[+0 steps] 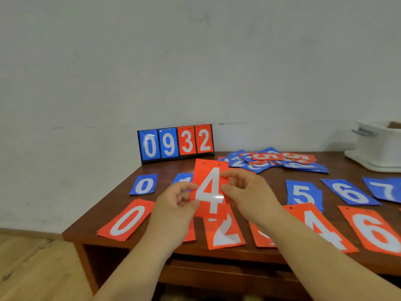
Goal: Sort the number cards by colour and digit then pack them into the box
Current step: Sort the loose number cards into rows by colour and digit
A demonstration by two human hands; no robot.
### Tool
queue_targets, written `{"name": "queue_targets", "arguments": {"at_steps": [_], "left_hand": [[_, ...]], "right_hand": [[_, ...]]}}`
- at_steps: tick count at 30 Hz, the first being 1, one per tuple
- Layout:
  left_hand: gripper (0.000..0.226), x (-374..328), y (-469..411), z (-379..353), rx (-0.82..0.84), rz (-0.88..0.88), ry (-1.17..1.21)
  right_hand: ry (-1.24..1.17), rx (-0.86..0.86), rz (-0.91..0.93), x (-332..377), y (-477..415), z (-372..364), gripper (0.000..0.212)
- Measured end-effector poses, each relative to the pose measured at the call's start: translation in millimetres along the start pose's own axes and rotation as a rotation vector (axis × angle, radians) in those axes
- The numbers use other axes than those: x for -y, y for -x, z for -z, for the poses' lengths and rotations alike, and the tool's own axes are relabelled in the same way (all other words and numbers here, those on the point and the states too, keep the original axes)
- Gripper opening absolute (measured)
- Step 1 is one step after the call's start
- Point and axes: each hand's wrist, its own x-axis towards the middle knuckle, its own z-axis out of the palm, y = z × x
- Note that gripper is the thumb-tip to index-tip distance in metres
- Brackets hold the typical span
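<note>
Left hand (178,200) and right hand (245,192) each pinched a side edge of the red 4 card (210,190), held upright above the table (112,207). Card judged light, thin, glossy, probably slippery and bendy; mid-edge pinches suit.

Bare table strip (275,178) between loose card heap (282,161) and blue row (303,193); scoreboard (175,143) and white container (377,146) at back.

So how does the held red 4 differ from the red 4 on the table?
The held red 4 is upright; the lying red 4 rests flat on the table, slanted. The left hand and right hand pinch the held red 4; neither grips the lying red 4. Both are red with white digits.
</note>
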Motion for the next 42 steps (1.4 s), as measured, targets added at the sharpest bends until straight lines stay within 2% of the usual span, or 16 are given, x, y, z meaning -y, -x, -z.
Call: {"name": "queue_targets", "arguments": {"at_steps": [7, 11, 15, 17, 21, 24, 30, 35, 42], "left_hand": [[0.029, -15, 1, -61, 0.140, -0.037, 0.011], [0.025, -14, 1, -94, 0.195, -0.121, -0.122], [0.030, -16, 4, -131, 0.308, -0.134, -0.225], [0.032, -11, 6, -145, 0.339, -0.178, -0.370], [0.037, 0, 13, -158, 0.390, -0.235, -0.641], [0.024, 3, 17, -161, 0.403, -0.279, -0.735], [0.012, 6, 8, -160, 0.429, -0.216, -0.688], [0.016, -6, -16, -156, 0.412, -0.142, -0.661], [0.051, -12, -107, -144, 0.331, 0.010, -0.809]], "right_hand": [[0.150, -0.076, -0.011, -20, 1, 66, 0.026], [0.224, -0.084, -0.033, -34, 5, 100, 0.027], [0.213, -0.110, -0.101, -43, 13, 149, 0.027], [0.235, -0.112, -0.148, -50, 15, 174, 0.028], [0.462, 0.060, -0.225, -64, 23, 199, 0.030], [0.733, 0.177, -0.217, -76, 32, 194, 0.030], [0.815, 0.213, -0.263, -85, 32, 192, 0.029], [0.711, 0.198, -0.220, -87, 10, 193, 0.029], [0.673, 0.166, -0.168, -88, -61, 194, 0.032]]}}
